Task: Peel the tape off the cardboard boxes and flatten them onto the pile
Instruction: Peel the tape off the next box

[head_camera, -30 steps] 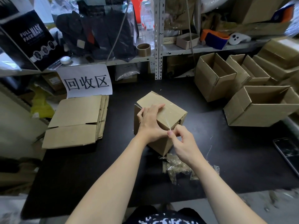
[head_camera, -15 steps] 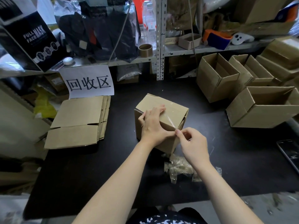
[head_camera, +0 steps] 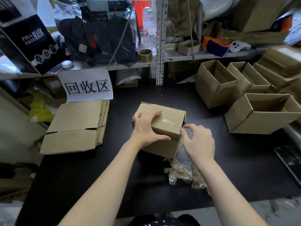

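Single head-worn wide-angle view. Faces forward and down across the black tabletop (head_camera: 228,168) toward metal shelving (head_camera: 160,38). Close, forearm range.

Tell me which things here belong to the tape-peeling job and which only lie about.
Job: taped box, clear tape, left hand, right hand, flattened pile, open boxes.
Lying about: tape roll, mask box, game controller, phone.

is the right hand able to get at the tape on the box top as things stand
Probably yes: the right hand is at the box edge, fingertips beside the tape, nothing between. The left hand grips the box further left.
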Demonstrator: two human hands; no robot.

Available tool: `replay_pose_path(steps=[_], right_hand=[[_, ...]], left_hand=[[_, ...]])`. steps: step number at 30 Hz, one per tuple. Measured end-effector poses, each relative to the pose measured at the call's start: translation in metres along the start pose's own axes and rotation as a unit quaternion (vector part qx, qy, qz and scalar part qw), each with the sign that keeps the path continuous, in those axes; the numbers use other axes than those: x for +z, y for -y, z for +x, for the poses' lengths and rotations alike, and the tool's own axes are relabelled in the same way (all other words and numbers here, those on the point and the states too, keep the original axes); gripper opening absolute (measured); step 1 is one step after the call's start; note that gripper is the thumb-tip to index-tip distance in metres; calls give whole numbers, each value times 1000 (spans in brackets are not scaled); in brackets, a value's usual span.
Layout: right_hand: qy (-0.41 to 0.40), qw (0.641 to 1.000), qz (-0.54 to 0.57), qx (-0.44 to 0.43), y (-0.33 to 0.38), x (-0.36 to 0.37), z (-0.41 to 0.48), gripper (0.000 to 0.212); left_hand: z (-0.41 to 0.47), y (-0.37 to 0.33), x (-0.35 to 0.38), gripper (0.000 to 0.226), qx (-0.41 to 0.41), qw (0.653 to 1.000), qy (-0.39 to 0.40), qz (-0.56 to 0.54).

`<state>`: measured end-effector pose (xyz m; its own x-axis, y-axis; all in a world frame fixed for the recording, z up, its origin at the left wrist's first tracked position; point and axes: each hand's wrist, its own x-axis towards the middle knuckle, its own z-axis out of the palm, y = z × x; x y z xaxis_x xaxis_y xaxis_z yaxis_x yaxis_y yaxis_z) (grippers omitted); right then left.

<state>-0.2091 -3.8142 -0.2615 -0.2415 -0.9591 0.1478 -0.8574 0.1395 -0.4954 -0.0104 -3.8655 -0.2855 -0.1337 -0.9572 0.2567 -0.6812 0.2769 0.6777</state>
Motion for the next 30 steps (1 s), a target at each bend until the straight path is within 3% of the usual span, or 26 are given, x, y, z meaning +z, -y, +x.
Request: replay_pose_path(steps=[3, 6, 13, 17, 24, 27, 30], right_hand=[[-81, 995, -7, -51, 7, 7, 4, 21], [-17, 996, 25, -85, 16, 8, 17, 20], [50, 993, -78, -76, 34, 5, 30, 20], [90, 982, -135, -92, 45, 11, 31, 27], [118, 992, 43, 8, 53, 10, 38, 29], [94, 989, 114, 6, 51, 17, 34, 16], [71, 973, 214, -58, 53, 15, 23, 12]], left_hand=[[2, 1, 1, 100, -26, 999, 32, -29], [4, 3, 3, 98, -24, 999, 34, -32], [4, 6, -1, 92, 21, 998, 19, -53], [9, 7, -3, 99, 7, 996, 25, -80], [13, 10, 1, 99, 19, 995, 23, -98], [13, 13, 2, 94, 18, 996, 24, -88], [22, 21, -4, 78, 13, 997, 2, -74]])
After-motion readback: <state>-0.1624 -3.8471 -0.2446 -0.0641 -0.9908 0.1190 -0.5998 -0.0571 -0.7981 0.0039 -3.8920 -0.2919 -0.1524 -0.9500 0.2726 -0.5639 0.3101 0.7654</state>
